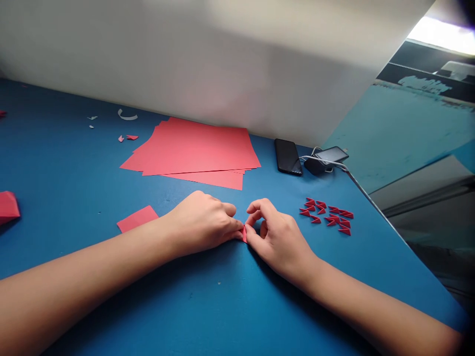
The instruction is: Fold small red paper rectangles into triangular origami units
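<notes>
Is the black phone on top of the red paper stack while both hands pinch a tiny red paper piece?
No: the head view shows the black phone on the blue table, beside the red paper stack. The left hand and right hand do pinch the tiny red paper piece.

The left forearm (85, 287) comes in from about eight o'clock, and the right forearm (371, 301) comes from about four o'clock, so the two arms make a wide V shape. The left hand (202, 222) has its back turned upward and its fingers curled toward three o'clock, while the right hand (276, 240) is just beside it, with the fingers bent and pointing to nine o'clock. Their fingertips (237, 225) are pinching closely together at the middle, almost touching each other.
</notes>
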Demonstrator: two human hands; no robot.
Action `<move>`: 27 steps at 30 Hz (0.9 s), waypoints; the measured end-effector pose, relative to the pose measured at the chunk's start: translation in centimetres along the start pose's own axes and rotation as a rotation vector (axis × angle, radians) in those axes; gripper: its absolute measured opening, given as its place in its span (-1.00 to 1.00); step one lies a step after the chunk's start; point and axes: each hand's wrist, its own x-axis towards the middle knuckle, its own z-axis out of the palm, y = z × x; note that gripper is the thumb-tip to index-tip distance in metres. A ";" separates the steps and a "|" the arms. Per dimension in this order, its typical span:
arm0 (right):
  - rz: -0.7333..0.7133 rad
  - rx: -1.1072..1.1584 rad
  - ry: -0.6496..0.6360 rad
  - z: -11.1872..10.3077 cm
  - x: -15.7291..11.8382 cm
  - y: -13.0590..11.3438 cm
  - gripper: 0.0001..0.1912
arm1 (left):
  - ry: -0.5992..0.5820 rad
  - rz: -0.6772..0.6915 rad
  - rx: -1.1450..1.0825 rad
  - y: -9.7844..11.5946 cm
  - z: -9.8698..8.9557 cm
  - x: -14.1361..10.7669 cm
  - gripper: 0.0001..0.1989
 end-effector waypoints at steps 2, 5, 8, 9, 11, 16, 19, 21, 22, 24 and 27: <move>-0.009 -0.009 -0.002 0.0 0.0 0.1 -0.76 | 0.007 0.012 -0.004 0.0 -0.1 0.0 -0.68; -0.043 -0.023 -0.026 -0.1 0.1 0.3 -0.77 | 0.003 0.037 -0.017 -0.1 -0.1 0.1 -0.71; -0.143 -0.063 -0.086 -0.6 0.3 0.7 -0.82 | -0.003 0.053 -0.015 -0.2 -0.1 0.1 -0.69; -0.184 -0.086 -0.110 -0.8 0.4 0.9 -0.84 | -0.004 0.054 -0.014 -0.2 -0.1 0.1 -0.68; -0.258 -0.137 -0.145 -1.2 0.7 1.4 -0.89 | -0.006 0.053 -0.018 -0.2 -0.1 0.1 -0.67; -0.422 -0.243 -0.204 -2.3 1.3 2.7 -0.91 | 0.010 0.027 -0.049 -0.1 -0.1 0.0 -0.71; -0.531 -0.304 -0.278 -2.9 1.5 3.1 -0.82 | 0.037 0.011 -0.101 -0.1 0.0 -0.1 -0.75; -0.573 -0.325 -0.311 -3.3 1.6 3.2 -0.77 | 0.049 -0.001 -0.146 -0.2 0.1 -0.2 -0.76; -0.585 -0.332 -0.317 -3.4 1.6 3.2 -0.75 | 0.052 -0.010 -0.163 -0.2 0.1 -0.2 -0.77; -0.606 -0.337 -0.323 -3.6 1.7 3.2 -0.72 | 0.051 -0.025 -0.179 -0.3 0.2 -0.2 -0.76; -0.555 -0.262 -0.265 -3.8 1.6 3.4 -0.77 | 0.044 -0.007 -0.176 -0.4 0.4 -0.3 -0.75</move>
